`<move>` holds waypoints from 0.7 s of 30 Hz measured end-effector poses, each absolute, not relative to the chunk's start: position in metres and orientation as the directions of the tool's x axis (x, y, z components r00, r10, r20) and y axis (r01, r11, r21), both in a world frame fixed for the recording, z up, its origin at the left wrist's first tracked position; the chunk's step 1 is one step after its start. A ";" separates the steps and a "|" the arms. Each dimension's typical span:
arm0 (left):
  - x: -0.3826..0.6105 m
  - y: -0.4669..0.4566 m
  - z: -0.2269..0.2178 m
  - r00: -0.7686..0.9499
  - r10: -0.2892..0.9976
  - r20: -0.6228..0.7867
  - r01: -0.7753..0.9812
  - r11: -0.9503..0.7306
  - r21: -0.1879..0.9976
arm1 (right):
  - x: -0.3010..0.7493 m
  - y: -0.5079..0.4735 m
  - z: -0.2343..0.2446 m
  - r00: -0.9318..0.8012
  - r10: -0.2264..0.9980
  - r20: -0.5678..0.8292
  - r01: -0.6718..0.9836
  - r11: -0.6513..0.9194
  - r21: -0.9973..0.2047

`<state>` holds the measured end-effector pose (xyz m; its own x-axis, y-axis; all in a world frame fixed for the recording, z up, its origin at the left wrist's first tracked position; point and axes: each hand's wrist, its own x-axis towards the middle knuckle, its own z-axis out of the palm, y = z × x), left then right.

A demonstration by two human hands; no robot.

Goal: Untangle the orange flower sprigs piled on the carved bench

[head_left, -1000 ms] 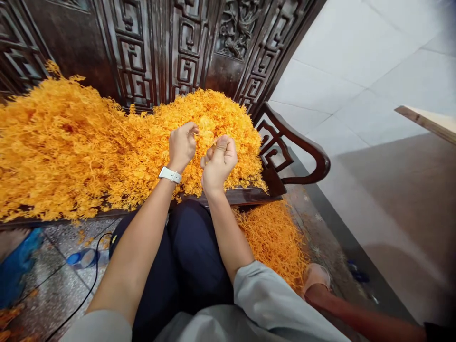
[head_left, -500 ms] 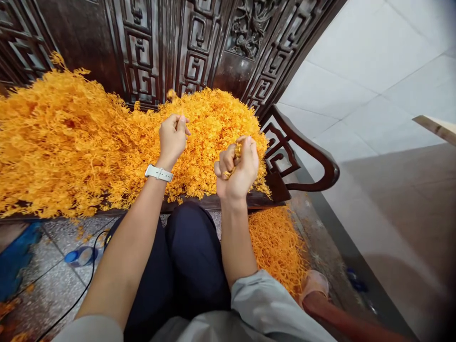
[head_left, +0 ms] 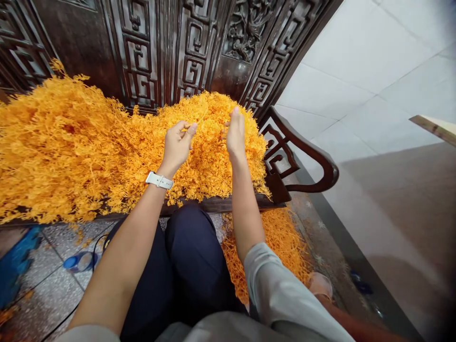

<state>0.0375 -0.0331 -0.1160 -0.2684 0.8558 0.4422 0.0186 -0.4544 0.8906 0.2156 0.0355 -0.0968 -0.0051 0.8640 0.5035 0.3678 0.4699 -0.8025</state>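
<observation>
A big heap of orange plastic sprigs (head_left: 81, 142) covers the seat of a dark carved wooden bench (head_left: 199, 42). My left hand (head_left: 177, 145), with a white watch on its wrist, hovers over the heap with fingers pinched on a thin orange sprig. My right hand (head_left: 235, 132) reaches further forward onto the heap, fingers extended down into the sprigs; what they touch is hidden. A second, smaller pile of orange sprigs (head_left: 281, 242) lies on the floor under my right forearm.
The bench armrest (head_left: 302, 156) curves out at right. A blue bottle (head_left: 80, 260) and a black cable (head_left: 64, 313) lie on the speckled floor at left, near a blue bag (head_left: 16, 261). A wooden table edge (head_left: 432, 127) shows far right.
My right hand has opened from a fist near the bench edge and stretched forward onto the heap. My left hand stayed nearly in place, still pinching.
</observation>
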 end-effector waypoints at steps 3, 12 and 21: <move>0.037 -0.032 -0.113 -0.250 0.864 0.438 -0.132 -0.478 0.868 | 0.221 0.047 -0.094 0.063 0.876 0.478 0.489 0.390 -0.780; 0.047 -0.036 -0.106 -0.112 0.944 0.310 -0.297 -0.329 0.896 | 0.161 -0.014 -0.109 -0.035 0.956 0.290 -0.135 0.283 -0.950; 0.043 -0.045 -0.102 -0.053 0.906 0.420 0.063 -0.417 0.907 | 0.146 -0.030 -0.123 0.106 0.872 0.479 0.168 0.459 -0.873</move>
<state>0.0430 -0.0446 -0.1024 -0.0534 0.9058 0.4204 0.0628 -0.4171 0.9067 0.1455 -0.0302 -0.1232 0.1059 0.8716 0.4787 0.1676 0.4589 -0.8725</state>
